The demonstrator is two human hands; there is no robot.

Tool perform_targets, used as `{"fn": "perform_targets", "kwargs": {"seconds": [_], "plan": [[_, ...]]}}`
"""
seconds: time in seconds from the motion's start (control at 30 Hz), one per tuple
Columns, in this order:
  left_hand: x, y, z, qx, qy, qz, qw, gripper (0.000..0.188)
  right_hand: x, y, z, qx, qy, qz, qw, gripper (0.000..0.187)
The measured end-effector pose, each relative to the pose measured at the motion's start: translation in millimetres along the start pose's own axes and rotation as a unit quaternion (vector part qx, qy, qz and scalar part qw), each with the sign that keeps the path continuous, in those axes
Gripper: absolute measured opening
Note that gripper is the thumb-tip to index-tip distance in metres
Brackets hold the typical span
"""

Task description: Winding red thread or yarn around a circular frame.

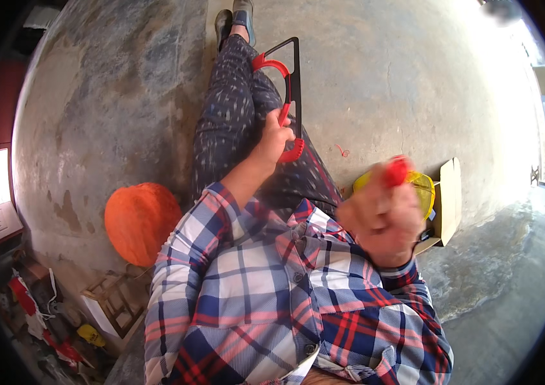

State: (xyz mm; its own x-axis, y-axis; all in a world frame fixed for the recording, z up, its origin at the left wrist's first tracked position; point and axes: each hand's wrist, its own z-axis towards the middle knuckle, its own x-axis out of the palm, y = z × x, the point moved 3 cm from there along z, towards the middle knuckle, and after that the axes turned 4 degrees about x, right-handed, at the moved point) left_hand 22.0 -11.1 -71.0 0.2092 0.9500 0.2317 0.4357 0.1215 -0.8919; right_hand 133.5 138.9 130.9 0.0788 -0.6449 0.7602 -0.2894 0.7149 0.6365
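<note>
In my left hand (275, 140) is a hacksaw (296, 83) with a black frame and red grip parts. My fingers close round its red handle, and the saw lies over my outstretched legs. My right hand (385, 221) is raised to the right of my lap and smeared by motion. A small red thing (398, 171) shows at the top of its curled fingers; its kind is too blurred to tell. Behind that hand, a yellow thing (425, 192) rests by an open cardboard box (450, 202), partly hidden.
A round orange thing (142, 223) sits on the concrete floor (375, 70) to my left. A small red looped scrap (342, 151) lies right of my legs. At the lower left stand a wooden frame (113, 301) and a jumble with a yellow item (91, 335).
</note>
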Motion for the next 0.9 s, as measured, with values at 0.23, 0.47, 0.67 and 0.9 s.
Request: {"fn": "perform_targets", "kwargs": {"seconds": [0.23, 0.47, 0.67, 0.9], "plan": [[41, -68, -43, 0.366, -0.006, 0.428, 0.826, 0.052, -6, 58, 19, -0.192, 0.066, 0.006, 0.979, 0.024], [-14, -36, -4, 0.062, -0.062, 0.309, 0.947, 0.019, -99, -21, 81, -0.103, 0.01, -0.711, 0.695, 0.015], [-10, -28, -8, 0.149, -0.069, 0.404, 0.9, 0.027, -137, -89, 108, 0.029, -0.091, -0.598, 0.796, 0.016], [8, -72, -21, -0.031, -0.02, 0.024, 0.999, 0.021, -97, -51, 95, -0.213, -0.014, -0.585, 0.782, 0.027]]}}
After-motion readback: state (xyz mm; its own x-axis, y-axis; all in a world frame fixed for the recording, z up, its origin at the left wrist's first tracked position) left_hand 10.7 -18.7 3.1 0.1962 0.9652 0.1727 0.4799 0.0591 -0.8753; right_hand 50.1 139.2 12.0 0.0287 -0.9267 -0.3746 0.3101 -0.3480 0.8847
